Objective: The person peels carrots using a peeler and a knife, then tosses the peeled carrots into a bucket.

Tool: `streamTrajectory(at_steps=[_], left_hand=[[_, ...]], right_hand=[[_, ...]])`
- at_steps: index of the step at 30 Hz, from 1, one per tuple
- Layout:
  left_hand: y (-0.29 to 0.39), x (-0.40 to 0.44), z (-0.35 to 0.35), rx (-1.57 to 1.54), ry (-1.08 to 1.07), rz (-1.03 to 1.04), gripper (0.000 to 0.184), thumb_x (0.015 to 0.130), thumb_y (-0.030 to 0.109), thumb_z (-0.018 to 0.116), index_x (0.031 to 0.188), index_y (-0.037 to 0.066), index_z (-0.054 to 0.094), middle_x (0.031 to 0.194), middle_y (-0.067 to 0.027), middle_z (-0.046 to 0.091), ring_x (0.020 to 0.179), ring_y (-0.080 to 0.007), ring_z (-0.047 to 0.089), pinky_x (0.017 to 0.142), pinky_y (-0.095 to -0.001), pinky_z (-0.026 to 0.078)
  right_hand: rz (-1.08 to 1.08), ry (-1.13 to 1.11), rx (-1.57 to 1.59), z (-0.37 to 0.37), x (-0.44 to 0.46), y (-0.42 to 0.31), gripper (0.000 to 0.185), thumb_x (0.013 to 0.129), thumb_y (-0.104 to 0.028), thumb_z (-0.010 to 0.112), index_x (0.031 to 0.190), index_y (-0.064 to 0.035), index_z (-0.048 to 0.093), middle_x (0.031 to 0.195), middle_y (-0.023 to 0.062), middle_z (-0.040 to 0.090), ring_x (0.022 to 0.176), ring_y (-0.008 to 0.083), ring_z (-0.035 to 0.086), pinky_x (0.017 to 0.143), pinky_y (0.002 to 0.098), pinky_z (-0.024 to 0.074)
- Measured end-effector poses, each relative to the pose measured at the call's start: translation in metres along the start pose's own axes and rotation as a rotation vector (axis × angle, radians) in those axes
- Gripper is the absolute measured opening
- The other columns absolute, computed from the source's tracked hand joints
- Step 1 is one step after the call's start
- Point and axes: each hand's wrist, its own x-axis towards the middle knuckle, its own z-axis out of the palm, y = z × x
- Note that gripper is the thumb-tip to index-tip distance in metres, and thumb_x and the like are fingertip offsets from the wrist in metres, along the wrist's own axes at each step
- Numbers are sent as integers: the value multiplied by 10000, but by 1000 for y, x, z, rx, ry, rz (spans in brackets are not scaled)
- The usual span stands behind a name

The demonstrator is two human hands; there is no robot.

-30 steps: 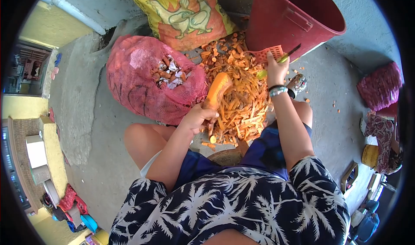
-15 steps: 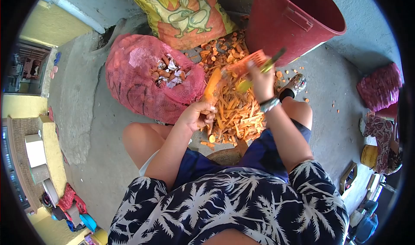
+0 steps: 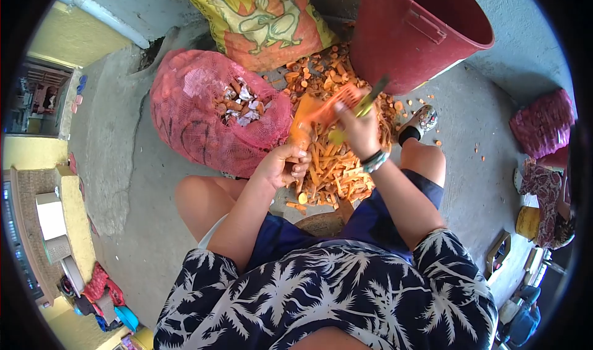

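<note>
My left hand (image 3: 284, 165) is closed around the lower end of a carrot (image 3: 301, 130), which is tilted upward over the peel pile. In my right hand (image 3: 360, 129), smeared by motion, is an orange peeler (image 3: 340, 101) with a slotted body, meeting the carrot's upper part. A knife (image 3: 370, 98) with a yellow-green handle and dark blade is also held in that hand; its exact grip is blurred. Beneath both hands lies a heap of orange peelings and carrot pieces (image 3: 340, 177).
A pink mesh sack (image 3: 191, 112) of carrots stands open at the left. Behind it is a yellow and orange sack (image 3: 262, 25) with printed chickens. A large red bin (image 3: 395, 41) stands behind the pile. Purple bundled bags (image 3: 543, 126) lie at the right wall.
My right hand has moved left and slightly down with the peeler and knife, bringing the peeler onto the carrot. My left hand stays nearly still.
</note>
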Motion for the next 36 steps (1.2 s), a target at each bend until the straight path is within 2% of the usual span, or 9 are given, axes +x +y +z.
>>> streamTrajectory(at_steps=[4, 12, 14, 18, 22, 24, 30, 33, 36], left_hand=[[2, -6, 5, 20, -86, -49, 248, 718, 115, 563, 941, 44, 479, 671, -4, 430, 475, -65, 386, 413, -182, 316], [1, 3, 3, 40, -120, -58, 308, 688, 101, 585, 969, 26, 482, 640, -7, 438, 451, -69, 387, 407, -185, 328], [-7, -17, 7, 176, -59, -28, 306, 676, 83, 579, 964, 30, 488, 602, -12, 432, 424, -82, 384, 400, -203, 320], [-8, -13, 3, 335, 51, 55, 260, 668, 47, 597, 908, 18, 502, 608, -24, 471, 430, -93, 415, 407, -229, 351], [-17, -5, 2, 512, 99, 189, 213, 667, 7, 609, 858, 10, 514, 622, -37, 505, 433, -105, 446, 406, -266, 423], [-19, -12, 8, 574, 114, 214, 229, 661, 18, 619, 867, 16, 520, 636, -28, 507, 471, -98, 452, 439, -252, 394], [-10, -15, 10, 678, 121, 320, 293, 637, 29, 690, 888, 31, 539, 786, -25, 543, 682, -107, 525, 604, -252, 430], [-7, -9, 27, 897, -122, 732, 492, 618, 93, 778, 1029, 36, 513, 1004, -59, 542, 866, -144, 540, 746, -284, 447], [8, -5, 43, 1202, -8, 940, 506, 606, 134, 808, 1014, 33, 526, 918, -33, 589, 867, -133, 563, 769, -283, 452]], right_hand=[[101, 190, -79, -11, 33, 6, 339, 801, -62, 637, 1090, -20, 464, 902, 79, 601, 805, 131, 609, 615, 236, 524], [-214, 472, -166, -52, 76, 17, 252, 810, -19, 614, 1007, -18, 457, 835, 56, 584, 600, 86, 539, 478, 202, 457], [-181, 590, 199, -83, 93, 5, 189, 808, -12, 606, 948, -38, 482, 820, 65, 594, 646, 129, 594, 506, 242, 492], [102, 256, 87, -44, 50, -27, 190, 805, -48, 621, 896, -64, 454, 767, 23, 574, 536, 83, 538, 420, 196, 432], [255, 282, 179, -16, 33, -17, 235, 771, -2, 634, 936, -40, 471, 775, 34, 563, 590, 73, 536, 456, 204, 421], [-59, 508, -350, -51, 63, 42, 215, 778, -6, 630, 925, -28, 475, 782, 42, 573, 631, 106, 557, 489, 232, 445], [303, 322, 137, -54, 58, 23, 164, 795, -36, 620, 904, -30, 497, 760, 43, 577, 546, 113, 535, 431, 234, 410], [337, 240, 228, -47, 48, 13, 109, 814, -36, 596, 886, -41, 514, 745, 28, 569, 549, 104, 529, 412, 229, 383], [361, 193, 255, -42, 43, 8, 89, 823, -29, 582, 886, -48, 521, 752, 20, 569, 567, 101, 530, 413, 229, 377]])
